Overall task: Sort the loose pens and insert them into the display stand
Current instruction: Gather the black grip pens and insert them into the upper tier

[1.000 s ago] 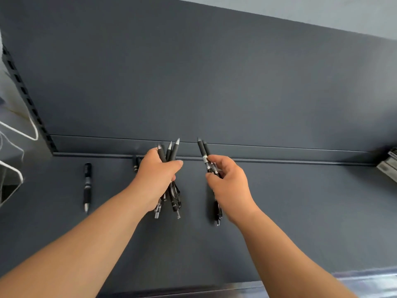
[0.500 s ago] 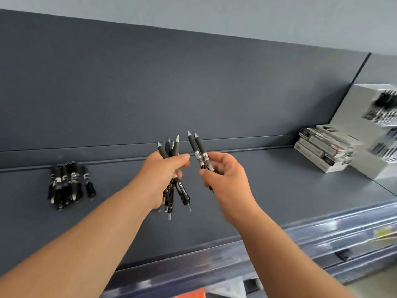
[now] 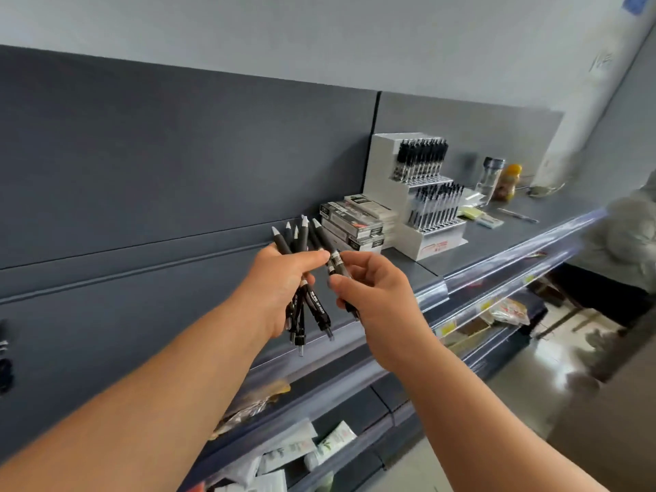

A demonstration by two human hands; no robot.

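My left hand (image 3: 280,282) grips a bundle of black pens (image 3: 309,310), silver tips pointing up and clip ends hanging below the fist. My right hand (image 3: 376,292) pinches two more black pens (image 3: 326,243) between thumb and fingers, right beside the bundle. Both hands hover above the dark grey shelf (image 3: 106,324). The white tiered display stand (image 3: 422,197) stands on the shelf to the right, both of its tiers filled with upright pens. A few loose pens (image 3: 4,363) lie at the far left edge of the shelf.
A stack of flat pen boxes (image 3: 355,221) lies just left of the stand. Beyond the stand stand a clear jar (image 3: 491,179) and an orange bottle (image 3: 509,181), with small items nearby. Lower shelves hold packaged goods. A person in a grey coat (image 3: 628,239) is at the right.
The view has swung right, bringing the display stand into sight and pushing the loose pile to the left edge. Both hands moved closer together, still holding their pens.
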